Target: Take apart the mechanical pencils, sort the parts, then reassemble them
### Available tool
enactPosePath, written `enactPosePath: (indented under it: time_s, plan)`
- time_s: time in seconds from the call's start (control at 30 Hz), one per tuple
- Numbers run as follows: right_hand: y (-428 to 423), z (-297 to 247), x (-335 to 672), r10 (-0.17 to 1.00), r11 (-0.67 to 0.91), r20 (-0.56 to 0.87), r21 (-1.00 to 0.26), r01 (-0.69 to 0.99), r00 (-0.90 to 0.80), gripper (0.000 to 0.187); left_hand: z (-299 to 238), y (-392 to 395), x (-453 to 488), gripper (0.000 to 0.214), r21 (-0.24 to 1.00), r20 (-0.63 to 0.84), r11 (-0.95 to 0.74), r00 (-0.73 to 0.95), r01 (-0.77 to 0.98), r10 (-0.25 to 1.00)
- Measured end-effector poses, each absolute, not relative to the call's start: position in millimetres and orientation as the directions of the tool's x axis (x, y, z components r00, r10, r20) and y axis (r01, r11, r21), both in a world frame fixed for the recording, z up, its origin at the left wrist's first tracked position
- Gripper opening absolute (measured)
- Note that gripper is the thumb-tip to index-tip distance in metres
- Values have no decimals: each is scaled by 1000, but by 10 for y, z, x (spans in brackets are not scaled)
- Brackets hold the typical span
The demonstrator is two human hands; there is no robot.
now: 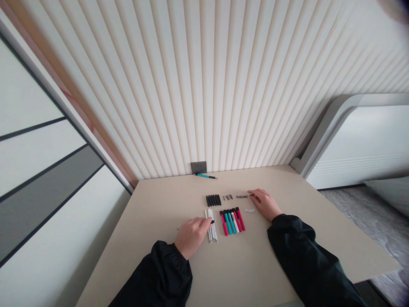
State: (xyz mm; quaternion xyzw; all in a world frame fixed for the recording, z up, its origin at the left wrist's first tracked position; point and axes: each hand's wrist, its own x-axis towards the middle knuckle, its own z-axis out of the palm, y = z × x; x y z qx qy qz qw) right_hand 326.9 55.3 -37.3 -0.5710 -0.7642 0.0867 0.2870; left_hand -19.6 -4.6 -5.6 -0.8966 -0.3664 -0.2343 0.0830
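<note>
My left hand (191, 235) is closed round a thin pen part with a black tip, held over a bundle of white refill tubes (211, 226) on the beige table (153, 213). My right hand (264, 203) rests on the table with its fingertips pinched at a row of small metal springs (242, 196). Between the hands lie several red, teal and white pen barrels (232, 221) side by side. Behind them sits a row of black grips (213, 200) and a few small grey tips (228, 197). A small clear piece (249, 210) lies beside my right hand.
An assembled teal pen (204, 175) lies at the table's back edge below a grey wall socket (198, 167). A ribbed cream wall rises behind. A white and grey unit (358, 145) stands to the right, and the table's right edge drops to a grey floor.
</note>
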Motion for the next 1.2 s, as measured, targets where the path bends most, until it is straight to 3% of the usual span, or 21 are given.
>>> enactPosePath:
  time_s: [0.77,0.83,0.97,1.07,1.2]
  plan:
    - [590,-436,3284,943,292,299,-535,793,-145,25,-77,-54,-206,12,27,408,-708,638,706,652]
    - [570,-390,3293,932,297,346,-546,784,-112,26,-84,-53,-208,11,33,406,-699,630,714,662]
    - [391,-141,3129,796,360,606,-491,793,14,23,-67,-60,-203,12,52,424,-695,614,718,666]
    - [134,95,2718,728,486,681,-433,759,-79,20,-30,-70,-187,13,68,460,-697,598,713,657]
    - [-139,244,2026,763,585,571,-411,699,-302,19,2,-73,-177,15,76,508,-718,593,691,624]
